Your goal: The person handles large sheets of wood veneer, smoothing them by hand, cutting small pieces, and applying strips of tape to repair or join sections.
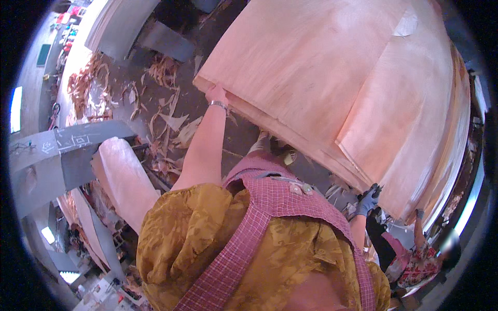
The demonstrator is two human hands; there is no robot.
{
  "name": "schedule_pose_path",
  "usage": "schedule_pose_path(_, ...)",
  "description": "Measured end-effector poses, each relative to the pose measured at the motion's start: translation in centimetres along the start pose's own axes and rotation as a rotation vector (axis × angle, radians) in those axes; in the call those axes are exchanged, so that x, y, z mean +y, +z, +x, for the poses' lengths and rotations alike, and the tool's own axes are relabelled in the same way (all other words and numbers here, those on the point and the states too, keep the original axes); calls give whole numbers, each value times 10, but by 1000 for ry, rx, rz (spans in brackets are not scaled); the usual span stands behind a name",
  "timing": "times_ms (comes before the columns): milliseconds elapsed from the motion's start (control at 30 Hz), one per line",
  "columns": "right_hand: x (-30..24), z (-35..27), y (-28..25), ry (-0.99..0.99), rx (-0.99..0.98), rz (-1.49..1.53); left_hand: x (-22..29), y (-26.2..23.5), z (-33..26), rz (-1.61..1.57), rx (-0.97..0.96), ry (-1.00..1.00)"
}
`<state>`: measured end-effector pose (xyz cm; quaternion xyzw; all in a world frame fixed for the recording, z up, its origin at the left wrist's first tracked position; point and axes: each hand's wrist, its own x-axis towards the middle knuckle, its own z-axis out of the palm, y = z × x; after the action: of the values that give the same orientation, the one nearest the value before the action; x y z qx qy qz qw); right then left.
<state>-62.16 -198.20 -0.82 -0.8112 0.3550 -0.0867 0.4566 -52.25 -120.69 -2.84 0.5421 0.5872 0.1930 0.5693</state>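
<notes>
A wide stack of pinkish wood veneer sheets spreads in front of me, the top pieces overlapping, with a pale round patch near the far side. My left hand is bare, with a band on its wrist, and is closed on the near left corner of a veneer sheet. On the near edge, further right, my right hand wears a blue-grey glove with dark fingertips. Its fingers are closed at the edge of the sheet; the part under the wood is hidden.
At the right a co-worker in a floral top has a gloved hand at the stack's edge. Veneer scraps litter the floor at left. A grey metal beam with chalk marks and a curved veneer piece are beside my left arm.
</notes>
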Motion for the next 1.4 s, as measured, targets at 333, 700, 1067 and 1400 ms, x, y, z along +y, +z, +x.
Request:
schedule_pose_path(333,23,-25,2,-151,-60,-318,-5,-18,38,126,35,-169)
schedule_pose_path(700,17,-33,8,-104,8,-320,1,-8,31,96,-7,-116)
schedule_pose_path(1067,-12,-45,22,68,-41,-122,0,-15,30,45,-27,-177)
schedule_pose_path(1400,35,-74,-19,-385,199,-406,13,-15,-20,1127,-97,405)
